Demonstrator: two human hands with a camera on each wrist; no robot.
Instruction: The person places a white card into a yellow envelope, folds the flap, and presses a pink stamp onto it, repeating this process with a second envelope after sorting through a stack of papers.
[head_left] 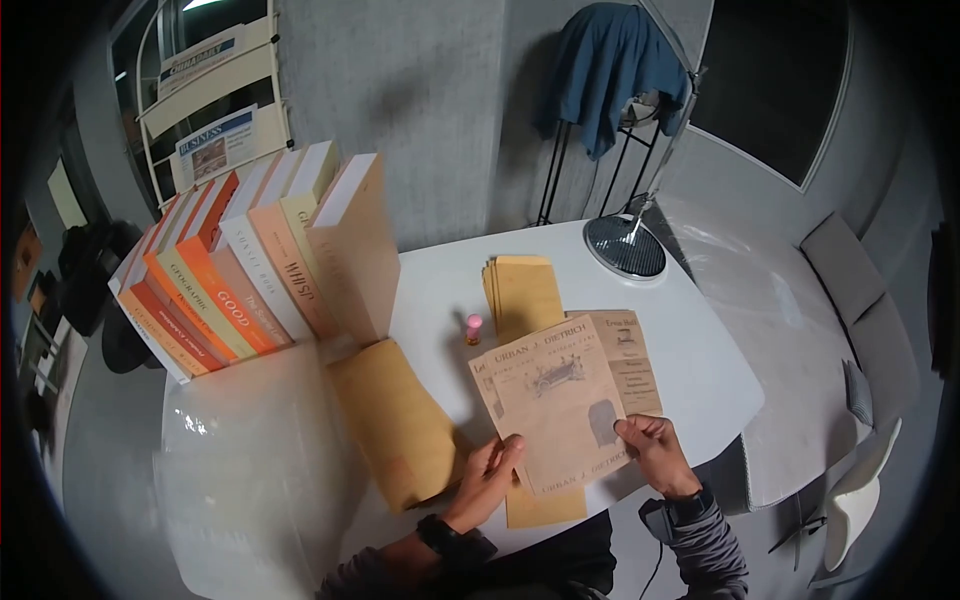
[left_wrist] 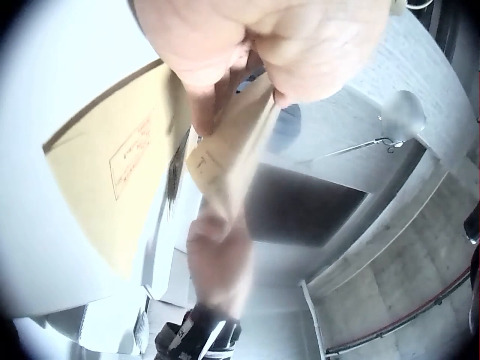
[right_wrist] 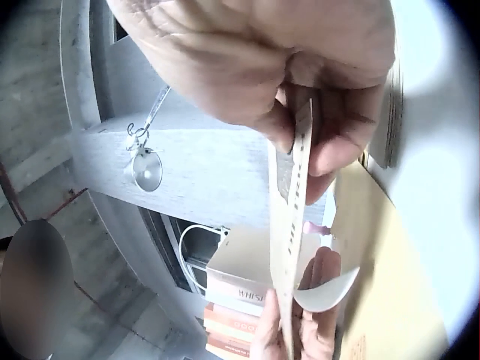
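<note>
Both hands hold a brown printed paper sheet [head_left: 545, 410], headed URBAN J. DIETRICH, tilted up above the white table. My left hand [head_left: 485, 482] pinches its lower left edge, thumb on the front. At the lower right edge, my right hand [head_left: 655, 455] pinches it between thumb and curled fingers. In the right wrist view the sheet [right_wrist: 289, 232] appears nearly edge-on. Another printed paper [head_left: 637, 365] shows behind its right side. Yellow-brown envelopes [head_left: 525, 285] lie beyond the sheet, partly hidden by it. Below its bottom edge an envelope end [head_left: 545, 508] sticks out.
A large brown envelope [head_left: 395, 420] lies left of the hands. A small pink-topped stamp [head_left: 473, 328] stands on the white table [head_left: 700, 380]. A row of books [head_left: 240, 270] rises at the left, over clear plastic [head_left: 240, 470]. A lamp's round base [head_left: 625, 248] sits at the far right.
</note>
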